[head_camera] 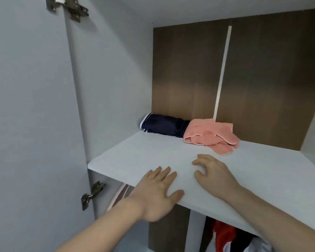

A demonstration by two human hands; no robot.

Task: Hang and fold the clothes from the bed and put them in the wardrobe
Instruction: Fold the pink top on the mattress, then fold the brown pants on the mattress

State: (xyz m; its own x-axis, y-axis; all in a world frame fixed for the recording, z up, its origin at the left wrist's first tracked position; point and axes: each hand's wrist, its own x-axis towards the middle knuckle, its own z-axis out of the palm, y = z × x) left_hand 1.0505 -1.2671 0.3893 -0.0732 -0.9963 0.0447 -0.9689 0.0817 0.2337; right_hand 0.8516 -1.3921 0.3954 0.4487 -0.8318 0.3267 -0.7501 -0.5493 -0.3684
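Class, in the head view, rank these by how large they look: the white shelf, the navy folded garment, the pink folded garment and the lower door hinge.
1. White shelf
2. Pink folded garment and navy folded garment: too alike to rank
3. Lower door hinge, though nearer the camera

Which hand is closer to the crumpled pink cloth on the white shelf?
Right. The right hand is just in front of the pink cloth; the left hand is farther back, at the shelf's front edge.

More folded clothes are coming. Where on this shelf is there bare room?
The shelf is bare along its left front, between the side wall and the left hand, and at the right front. The back is crowded: navy garment touching the pink garment.
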